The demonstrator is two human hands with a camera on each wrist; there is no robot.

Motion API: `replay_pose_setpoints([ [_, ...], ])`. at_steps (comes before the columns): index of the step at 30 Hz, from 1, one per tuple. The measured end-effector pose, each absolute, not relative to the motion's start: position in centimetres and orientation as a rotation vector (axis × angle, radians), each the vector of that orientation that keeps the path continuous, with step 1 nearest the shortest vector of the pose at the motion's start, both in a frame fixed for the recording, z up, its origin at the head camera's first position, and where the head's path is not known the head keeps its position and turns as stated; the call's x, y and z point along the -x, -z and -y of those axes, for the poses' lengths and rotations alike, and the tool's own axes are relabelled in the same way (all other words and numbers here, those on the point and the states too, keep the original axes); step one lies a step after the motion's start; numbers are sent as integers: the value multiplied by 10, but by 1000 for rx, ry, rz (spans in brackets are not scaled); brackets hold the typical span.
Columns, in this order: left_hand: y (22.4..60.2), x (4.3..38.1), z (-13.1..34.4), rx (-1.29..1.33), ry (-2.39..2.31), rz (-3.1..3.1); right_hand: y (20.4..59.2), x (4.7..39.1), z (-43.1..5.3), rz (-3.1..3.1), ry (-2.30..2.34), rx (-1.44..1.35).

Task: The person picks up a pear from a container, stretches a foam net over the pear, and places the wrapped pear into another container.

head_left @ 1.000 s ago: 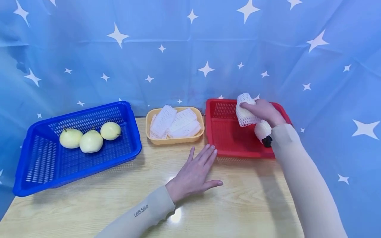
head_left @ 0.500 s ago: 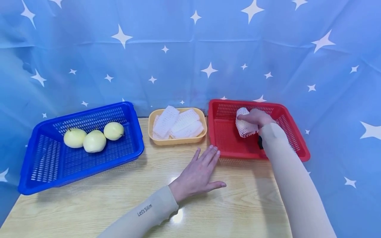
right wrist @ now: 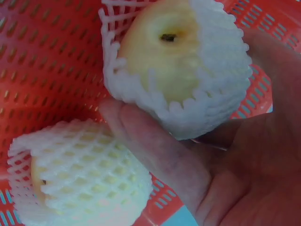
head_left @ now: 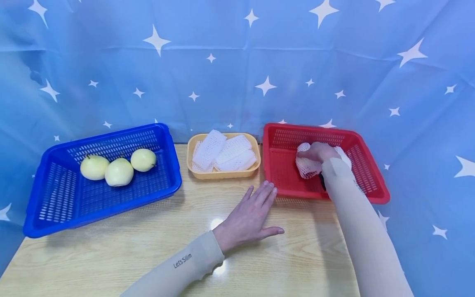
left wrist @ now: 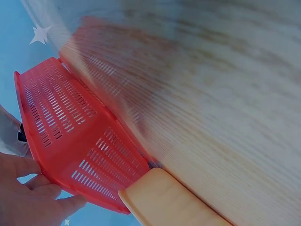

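Note:
My right hand [head_left: 323, 152] is down inside the red basket [head_left: 283, 171] and grips a pear in a white foam net [head_left: 308, 167]. In the right wrist view, thumb and fingers curl round the netted pear [right wrist: 207, 70], and its stem end shows at the open end of the net. A second netted pear [right wrist: 89, 176] lies beside it in the basket, partly hidden by my arm in the head view. My left hand [head_left: 245, 218] lies with fingers straight, their tips at the red basket's front left corner; the left wrist view shows those fingers [left wrist: 44, 188] at the rim.
At the left stands a blue basket [head_left: 122, 206] with three bare pears [head_left: 119, 172]. Between the baskets is a small yellow tray [head_left: 222, 175] holding several flat foam nets [head_left: 210, 147]. The wooden table [head_left: 156, 235] backs onto a blue star-patterned curtain [head_left: 222, 37].
My right hand has lowered the netted pear from above the red basket's back rim down into the basket. My left hand stays at the basket's corner. The head view has shifted slightly.

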State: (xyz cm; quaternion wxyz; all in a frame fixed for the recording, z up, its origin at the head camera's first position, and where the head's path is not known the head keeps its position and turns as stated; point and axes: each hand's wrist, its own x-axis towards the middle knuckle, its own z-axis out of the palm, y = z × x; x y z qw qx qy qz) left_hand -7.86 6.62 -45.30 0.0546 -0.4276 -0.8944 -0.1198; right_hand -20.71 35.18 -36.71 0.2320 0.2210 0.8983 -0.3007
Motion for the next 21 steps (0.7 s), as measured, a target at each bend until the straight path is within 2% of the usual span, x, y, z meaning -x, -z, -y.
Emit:
replay_pose_setpoints([
  [10,453,78,-65,1303,369,2709,367,218,-359,-2597,567,-389],
  [19,453,78,-65,1312,392,2706,356,205,-354,-2581,657,-486],
  [21,453,77,-66,1314,389,2700,354,204,-356,-2609,596,-427],
])
